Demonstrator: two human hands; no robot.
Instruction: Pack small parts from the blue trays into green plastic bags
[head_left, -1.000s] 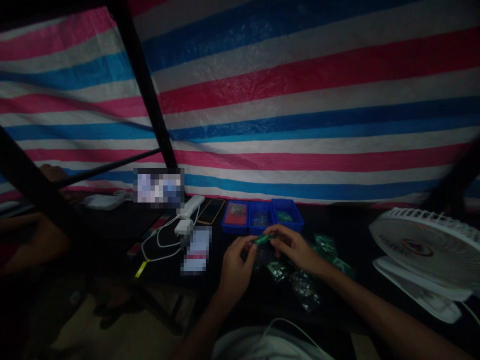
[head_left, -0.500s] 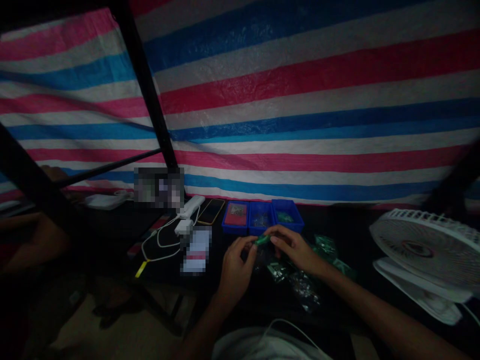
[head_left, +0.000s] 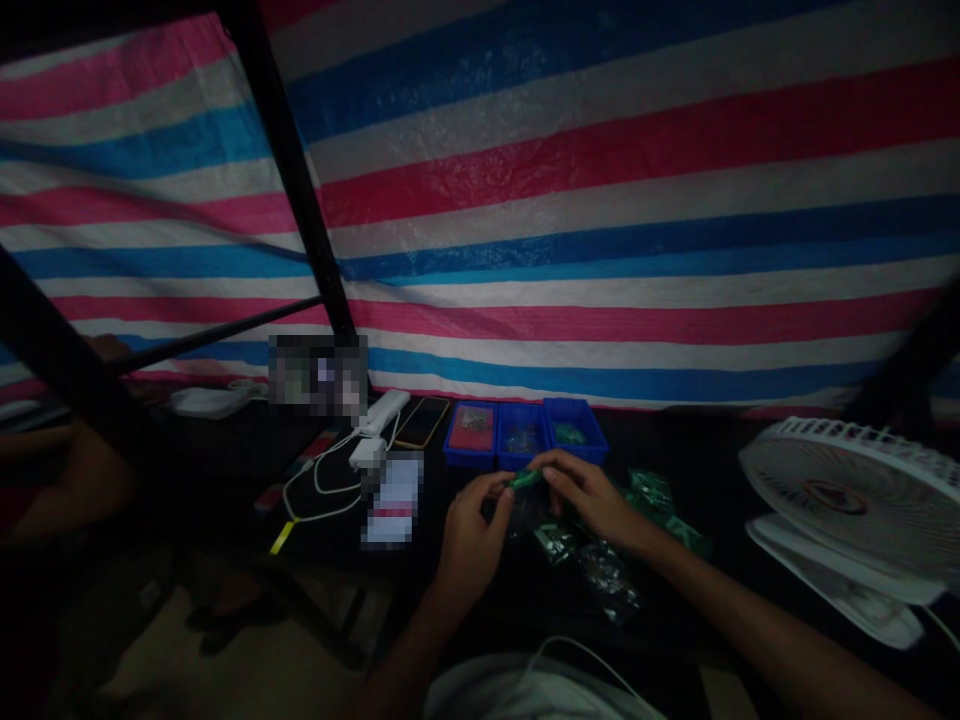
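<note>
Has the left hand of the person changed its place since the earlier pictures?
No. Judged against the leftmost blue tray, the left hand shows no visible shift either way; it stays on the tray's near side, holding the small green item.

Both arms bare, reaching from near to far. Left forearm enters at the near edge, left of middle, and slants far and rightward; right forearm comes from the near right corner, slanting far and leftward, longer in view. Left hand and right hand converge, fingertips close together. Left: fingers bent, thumb near the index finger, pinch grip. Right: index finger arched on the far side, thumb below it on the near side, also pinching. Remaining right fingers partly hidden, pose unclear.
</note>
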